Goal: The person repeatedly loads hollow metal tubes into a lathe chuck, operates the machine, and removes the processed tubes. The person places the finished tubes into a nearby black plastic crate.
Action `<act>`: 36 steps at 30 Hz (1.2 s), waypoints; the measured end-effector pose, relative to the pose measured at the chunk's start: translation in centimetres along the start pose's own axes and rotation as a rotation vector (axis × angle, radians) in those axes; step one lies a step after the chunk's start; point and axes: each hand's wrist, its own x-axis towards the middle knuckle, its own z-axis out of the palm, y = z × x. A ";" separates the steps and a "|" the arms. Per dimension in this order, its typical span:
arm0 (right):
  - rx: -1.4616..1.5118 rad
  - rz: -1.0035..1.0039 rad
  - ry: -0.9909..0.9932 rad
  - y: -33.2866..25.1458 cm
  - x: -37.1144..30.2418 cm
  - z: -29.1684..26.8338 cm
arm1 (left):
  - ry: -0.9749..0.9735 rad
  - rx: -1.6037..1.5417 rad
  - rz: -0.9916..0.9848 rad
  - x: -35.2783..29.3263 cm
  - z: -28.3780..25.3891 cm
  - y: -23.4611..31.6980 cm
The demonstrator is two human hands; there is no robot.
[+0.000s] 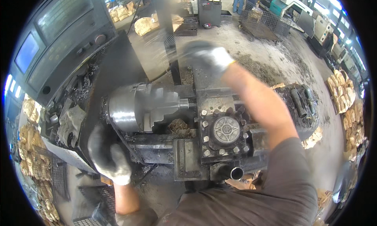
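Brown paper sacks (pixel 345 94) are heaped at the right wall. The gloved left hand (pixel 108 153), grip curled, rests beside the shiny steel lathe chuck (pixel 135 106); the blurred right hand (pixel 208 55), grip unclear, hovers behind the dark square tool post (pixel 224 131).

1. My left hand (pixel 108 155) wears a knitted work glove, dark grey on the palm and fingers, whitish at the cuff.
2. My right hand (pixel 206 55) wears a matching glove, blurred here.
3. Both forearms are bare.
4. My short-sleeved shirt (pixel 275 186) is grey-brown.
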 end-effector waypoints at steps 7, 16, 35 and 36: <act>-0.553 0.198 -0.197 8.2 -3.6 -3.6 | -0.587 0.632 0.178 -4.5 5.4 -3.6; -0.293 0.298 -0.969 0.3 -0.4 7.6 | -0.783 0.701 0.265 -5.4 18.2 -11.8; -0.311 0.433 0.116 0.4 -15.4 -6.7 | -0.719 0.721 0.272 -5.9 17.6 -12.7; -0.257 0.424 0.273 -1.1 -19.1 -7.8 | -0.728 0.650 0.248 -5.5 17.4 -11.6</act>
